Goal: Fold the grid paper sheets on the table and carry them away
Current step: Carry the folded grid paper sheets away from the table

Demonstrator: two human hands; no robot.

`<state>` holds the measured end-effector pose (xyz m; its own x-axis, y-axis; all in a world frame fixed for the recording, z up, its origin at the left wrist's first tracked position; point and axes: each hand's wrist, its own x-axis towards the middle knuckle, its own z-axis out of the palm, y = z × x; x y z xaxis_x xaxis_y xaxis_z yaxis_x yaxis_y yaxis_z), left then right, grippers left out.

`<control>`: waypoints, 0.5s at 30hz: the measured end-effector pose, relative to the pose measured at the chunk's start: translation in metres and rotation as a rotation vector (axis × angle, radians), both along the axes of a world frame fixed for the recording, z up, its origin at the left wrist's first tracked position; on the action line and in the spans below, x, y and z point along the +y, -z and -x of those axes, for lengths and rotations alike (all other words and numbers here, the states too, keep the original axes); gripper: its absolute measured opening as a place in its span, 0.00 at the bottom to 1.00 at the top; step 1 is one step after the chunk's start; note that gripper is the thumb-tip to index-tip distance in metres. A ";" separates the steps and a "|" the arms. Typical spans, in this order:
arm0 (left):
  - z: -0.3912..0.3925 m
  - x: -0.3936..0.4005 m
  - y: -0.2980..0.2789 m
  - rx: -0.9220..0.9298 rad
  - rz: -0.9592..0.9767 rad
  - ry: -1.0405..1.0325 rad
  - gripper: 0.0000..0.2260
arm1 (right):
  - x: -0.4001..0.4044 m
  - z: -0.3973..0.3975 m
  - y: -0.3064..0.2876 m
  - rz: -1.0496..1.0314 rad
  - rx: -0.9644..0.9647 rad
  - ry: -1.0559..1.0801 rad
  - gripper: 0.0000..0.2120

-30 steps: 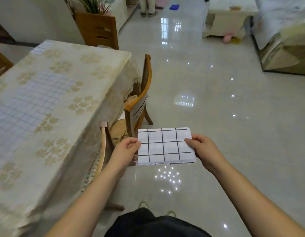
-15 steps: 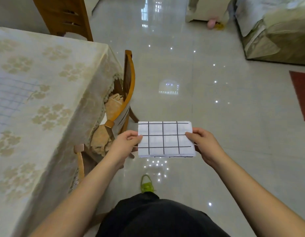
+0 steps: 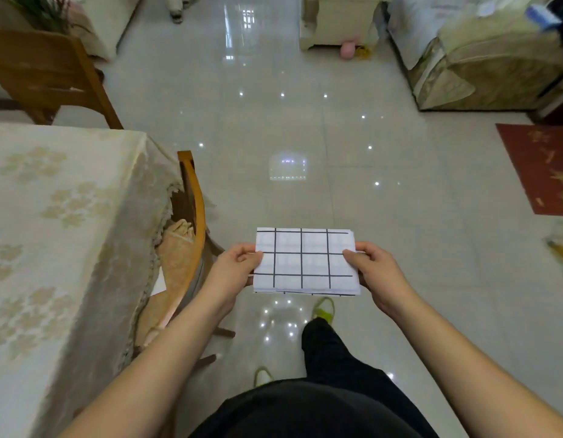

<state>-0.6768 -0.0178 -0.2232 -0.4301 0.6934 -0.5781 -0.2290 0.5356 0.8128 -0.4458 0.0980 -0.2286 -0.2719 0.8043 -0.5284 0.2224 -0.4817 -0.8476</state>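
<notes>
White folded grid paper, pinched by left hand and right hand, beside wooden chair.

One folded stack of grid paper, held at frame center by two hands, left and right. Two wooden chairs at left, one covered tabletop, one red rug at right.
</notes>
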 end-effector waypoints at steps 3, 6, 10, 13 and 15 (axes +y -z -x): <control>0.004 0.047 0.004 -0.006 0.021 -0.013 0.10 | 0.047 0.004 0.008 -0.043 0.002 -0.031 0.04; 0.005 0.093 0.002 0.010 0.044 -0.017 0.08 | 0.098 0.009 0.009 -0.086 -0.004 -0.082 0.05; 0.009 0.150 -0.004 0.003 0.067 -0.053 0.09 | 0.162 0.017 0.004 -0.069 0.023 -0.097 0.04; 0.014 0.182 -0.011 0.012 0.062 -0.068 0.09 | 0.204 0.027 0.002 -0.051 0.041 -0.128 0.04; 0.020 0.197 -0.014 0.007 0.056 -0.096 0.09 | 0.226 0.037 0.002 -0.045 0.044 -0.138 0.04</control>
